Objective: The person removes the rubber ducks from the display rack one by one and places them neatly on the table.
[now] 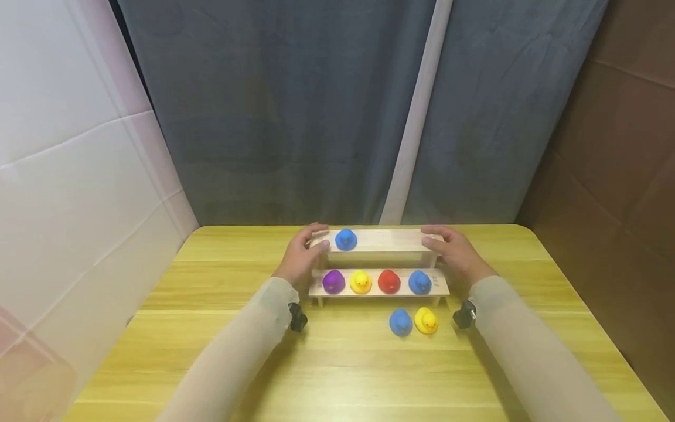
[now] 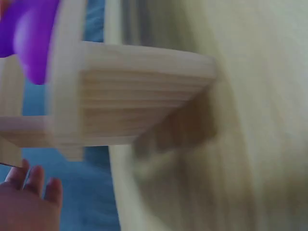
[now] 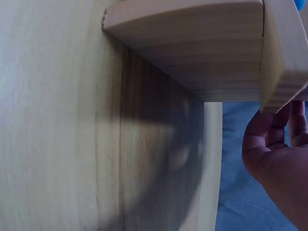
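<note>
A light wooden two-step display stand point(image 1: 392, 240) stands toward the back of the table. At its upper step, my left hand point(image 1: 299, 256) grips the left end, thumb in front and fingers behind. The right hand point(image 1: 459, 253) holds the opposite end the same way; in the right wrist view its curled fingers point(image 3: 257, 132) touch the wood. A blue rubber duck point(image 1: 345, 239) sits on the upper step near the left hand. Along the lower step sit a purple duck point(image 1: 333, 282), a yellow duck point(image 1: 361, 282), a red duck point(image 1: 389, 281) and another blue duck point(image 1: 420, 282).
In front of the stand, a blue duck point(image 1: 401, 322) and a yellow duck point(image 1: 426, 320) lie side by side on the wooden table point(image 1: 337, 375). Behind the table hangs a grey-blue curtain point(image 1: 295, 117). A white sheet point(image 1: 79, 146) hangs at the left, a brown one point(image 1: 612, 176) at the right.
</note>
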A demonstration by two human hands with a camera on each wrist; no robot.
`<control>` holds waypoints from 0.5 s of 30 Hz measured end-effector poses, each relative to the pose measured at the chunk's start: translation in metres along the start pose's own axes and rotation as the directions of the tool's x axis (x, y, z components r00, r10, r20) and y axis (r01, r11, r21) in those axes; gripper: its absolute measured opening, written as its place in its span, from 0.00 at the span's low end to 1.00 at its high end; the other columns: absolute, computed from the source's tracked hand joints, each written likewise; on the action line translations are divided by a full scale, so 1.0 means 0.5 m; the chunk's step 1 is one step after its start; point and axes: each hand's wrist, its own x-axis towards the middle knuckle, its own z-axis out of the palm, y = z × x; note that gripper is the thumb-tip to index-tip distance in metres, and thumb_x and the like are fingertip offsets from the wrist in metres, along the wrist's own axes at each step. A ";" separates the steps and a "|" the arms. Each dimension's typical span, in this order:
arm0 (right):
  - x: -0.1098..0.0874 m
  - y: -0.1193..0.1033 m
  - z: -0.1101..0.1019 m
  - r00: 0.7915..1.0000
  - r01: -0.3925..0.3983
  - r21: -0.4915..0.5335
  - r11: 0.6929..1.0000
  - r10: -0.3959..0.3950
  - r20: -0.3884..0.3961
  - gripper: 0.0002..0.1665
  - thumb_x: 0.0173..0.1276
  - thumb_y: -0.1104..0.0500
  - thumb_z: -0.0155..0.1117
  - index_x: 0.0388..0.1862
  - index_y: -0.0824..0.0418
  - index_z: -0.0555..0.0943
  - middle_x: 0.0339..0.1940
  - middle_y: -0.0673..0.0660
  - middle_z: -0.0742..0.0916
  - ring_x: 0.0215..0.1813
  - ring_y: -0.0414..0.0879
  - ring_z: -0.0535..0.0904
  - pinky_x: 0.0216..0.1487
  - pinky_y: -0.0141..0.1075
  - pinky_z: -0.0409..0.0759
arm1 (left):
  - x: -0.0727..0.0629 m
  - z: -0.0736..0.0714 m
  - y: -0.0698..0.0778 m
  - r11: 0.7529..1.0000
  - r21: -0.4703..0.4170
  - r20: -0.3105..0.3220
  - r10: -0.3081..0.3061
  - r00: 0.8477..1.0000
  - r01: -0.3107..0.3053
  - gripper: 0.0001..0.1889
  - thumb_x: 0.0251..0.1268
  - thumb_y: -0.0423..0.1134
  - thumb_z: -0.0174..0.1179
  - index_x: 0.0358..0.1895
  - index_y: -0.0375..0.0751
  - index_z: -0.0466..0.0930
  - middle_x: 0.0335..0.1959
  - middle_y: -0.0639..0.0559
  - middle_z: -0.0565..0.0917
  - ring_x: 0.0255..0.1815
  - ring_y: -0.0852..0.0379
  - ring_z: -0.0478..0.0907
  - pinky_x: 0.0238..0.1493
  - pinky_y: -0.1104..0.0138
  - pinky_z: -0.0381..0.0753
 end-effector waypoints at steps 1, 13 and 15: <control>0.000 0.000 0.000 1.000 0.002 -0.002 1.000 -0.002 0.002 0.33 0.81 0.47 0.63 0.79 0.57 0.71 0.83 0.60 0.69 0.78 0.63 0.69 0.79 0.62 0.64 | 0.002 -0.003 0.005 0.999 0.028 0.001 0.029 1.000 -0.029 0.24 0.75 0.41 0.62 0.72 0.47 0.77 0.82 0.47 0.65 0.85 0.45 0.55 0.84 0.45 0.52; 0.002 0.003 0.005 1.000 -0.001 0.045 0.999 0.000 0.007 0.32 0.82 0.50 0.62 0.79 0.58 0.69 0.84 0.60 0.66 0.81 0.64 0.65 0.80 0.63 0.61 | 0.010 -0.004 0.051 0.977 0.168 0.053 0.124 0.991 -0.131 0.22 0.70 0.42 0.68 0.66 0.45 0.82 0.74 0.47 0.73 0.80 0.44 0.64 0.82 0.40 0.56; 0.003 0.004 0.005 1.000 -0.011 0.051 0.999 0.011 0.003 0.32 0.81 0.50 0.62 0.78 0.58 0.70 0.84 0.60 0.67 0.81 0.63 0.65 0.81 0.62 0.60 | 0.011 -0.002 0.053 0.976 0.167 0.072 0.126 0.989 -0.136 0.22 0.69 0.41 0.69 0.65 0.45 0.82 0.74 0.46 0.73 0.80 0.44 0.64 0.82 0.42 0.56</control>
